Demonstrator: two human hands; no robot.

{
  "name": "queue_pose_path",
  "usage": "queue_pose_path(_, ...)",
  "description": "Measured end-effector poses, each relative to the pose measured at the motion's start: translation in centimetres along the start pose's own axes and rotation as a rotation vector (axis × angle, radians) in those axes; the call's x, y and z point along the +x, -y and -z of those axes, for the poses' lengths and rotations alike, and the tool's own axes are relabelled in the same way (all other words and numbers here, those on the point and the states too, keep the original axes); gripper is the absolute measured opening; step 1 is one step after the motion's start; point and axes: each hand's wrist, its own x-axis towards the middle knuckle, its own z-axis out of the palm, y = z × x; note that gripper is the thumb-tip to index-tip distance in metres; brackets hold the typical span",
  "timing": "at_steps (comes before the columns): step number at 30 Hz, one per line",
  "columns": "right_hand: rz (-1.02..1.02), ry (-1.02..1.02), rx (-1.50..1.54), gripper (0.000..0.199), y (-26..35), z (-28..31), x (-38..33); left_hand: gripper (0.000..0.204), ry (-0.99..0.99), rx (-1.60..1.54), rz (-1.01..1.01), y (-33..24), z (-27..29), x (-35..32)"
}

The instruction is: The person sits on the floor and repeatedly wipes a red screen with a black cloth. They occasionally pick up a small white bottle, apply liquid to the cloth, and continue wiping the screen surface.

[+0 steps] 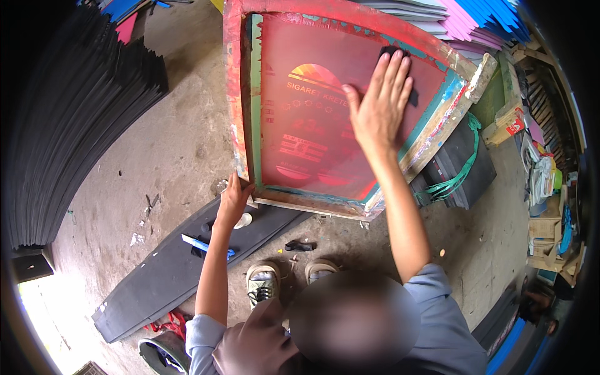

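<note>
A silk-screen printing frame (234, 94) with worn red and bare wooden edges is tilted in front of me. Its red mesh (319, 137) carries a printed stencil design with a half circle and lettering. At the frame's lower left corner, my left hand (232, 203) is closed around the wood. My right hand (382, 106) lies with its fingers stretched out over the upper right of the mesh, pressing down a black cloth (413, 97). Most of that cloth is hidden under the fingers and palm; its edges show above and to the right.
Stacked black sheets (81, 131) fill the left. Dark sheets (169, 269) lie on the floor with a blue cutter knife (206, 245) on top. A dark bundle (462, 169) with green string is at right. Pink and blue sheets (462, 19) are piled behind the frame. A bucket (164, 353) stands lower left.
</note>
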Motion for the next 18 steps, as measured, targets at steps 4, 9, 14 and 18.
queue_pose_path(4,0.538,0.402,0.0,0.079,2.6,-1.1,-7.6,0.042,0.003,-0.019,-0.017,-0.5,-0.4,0.3)
queue_pose_path(9,0.525,0.385,-0.145,0.071,-0.9,0.2,-5.7,0.046,-0.004,0.008,-0.031,0.3,0.1,-0.1)
queue_pose_path(14,-0.132,0.133,-0.112,0.079,0.5,0.0,-6.7,0.052,0.032,-0.012,0.034,0.6,0.4,-0.2)
queue_pose_path(18,0.198,0.448,-0.136,0.078,-0.8,-0.6,-18.7,0.04,0.026,-0.043,0.064,-0.6,-0.6,0.4)
